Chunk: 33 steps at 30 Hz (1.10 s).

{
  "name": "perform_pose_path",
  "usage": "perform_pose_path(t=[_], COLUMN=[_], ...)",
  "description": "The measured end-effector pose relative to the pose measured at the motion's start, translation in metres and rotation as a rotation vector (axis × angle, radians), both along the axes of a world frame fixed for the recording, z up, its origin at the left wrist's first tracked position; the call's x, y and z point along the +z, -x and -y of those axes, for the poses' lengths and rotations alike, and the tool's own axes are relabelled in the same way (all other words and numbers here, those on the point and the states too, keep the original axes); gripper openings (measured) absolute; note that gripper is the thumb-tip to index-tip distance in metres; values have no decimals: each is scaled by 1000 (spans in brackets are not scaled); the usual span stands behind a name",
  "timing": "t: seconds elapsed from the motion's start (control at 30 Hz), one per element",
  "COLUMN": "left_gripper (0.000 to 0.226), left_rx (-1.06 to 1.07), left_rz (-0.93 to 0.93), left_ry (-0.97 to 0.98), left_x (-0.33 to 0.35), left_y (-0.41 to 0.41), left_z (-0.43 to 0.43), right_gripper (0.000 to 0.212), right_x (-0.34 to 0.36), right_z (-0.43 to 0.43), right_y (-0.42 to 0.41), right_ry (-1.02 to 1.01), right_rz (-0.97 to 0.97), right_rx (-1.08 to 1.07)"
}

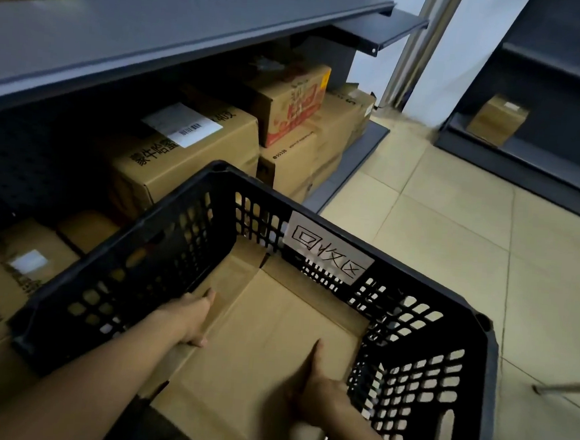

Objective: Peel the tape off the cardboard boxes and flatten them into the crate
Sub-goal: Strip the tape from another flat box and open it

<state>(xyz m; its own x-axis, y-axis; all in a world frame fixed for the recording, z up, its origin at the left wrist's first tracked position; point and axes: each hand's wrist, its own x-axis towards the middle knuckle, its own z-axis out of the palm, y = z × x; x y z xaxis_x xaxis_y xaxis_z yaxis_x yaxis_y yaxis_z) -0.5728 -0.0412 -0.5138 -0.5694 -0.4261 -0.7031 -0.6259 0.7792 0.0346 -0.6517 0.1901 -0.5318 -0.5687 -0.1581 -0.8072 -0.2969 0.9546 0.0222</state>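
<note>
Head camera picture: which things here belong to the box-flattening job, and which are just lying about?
In the job: flattened cardboard, held by the left hand and right hand; black crate around it.

Not in use now: labelled box and red-printed box on the lower shelf; small box on the far shelf; metal rod at the right edge.

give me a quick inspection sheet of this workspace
surface: pale tiled floor
job's things: black crate with a handwritten label; flattened cardboard inside it, no tape seen on it
clutter: thin grey bar at the right edge, unclear what
grippers: left hand grips the cardboard's left side, right hand its near right part
cables: nothing seen
surroundings: dark shelf over closed boxes on the left; far shelf with one small box
</note>
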Motion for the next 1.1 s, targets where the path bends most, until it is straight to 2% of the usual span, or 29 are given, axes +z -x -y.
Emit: perform_pose_path(t=[0.03,0.13,0.23,0.33,0.5,0.7,0.8,0.9,1.1], left_gripper=[99,101,100,93,113,96,77,56,45], left_rx=[-52,-253,-377,-384,-326,-209,-161,-137,-40], left_rz=[17,11,-5,58,176,137,51,-74,-497], left_ry=[54,175,190,197,172,36,-39,-2,171], left_x=[-1,-6,-15,-28,-44,-40,-19,12,104], left_y=[4,15,26,30,38,32,28,19,-36], left_z=[-3,-11,-19,-23,-27,-21,-21,-22,-20], right_gripper=[94,81,75,72,73,81,74,46,36], right_x=[1,-6,-15,-28,-39,-34,-25,-3,91], right_z=[3,4,7,7,13,12,4,6,31], right_y=[0,-2,2,5,8,8,12,15,9], right_ry=[-24,36,97,142,122,126,159,259,625], right_rz=[-53,-232,-230,-203,-184,-178,-176,-266,-537], right_rx=[16,240,319,305,258,291,300,301,281])
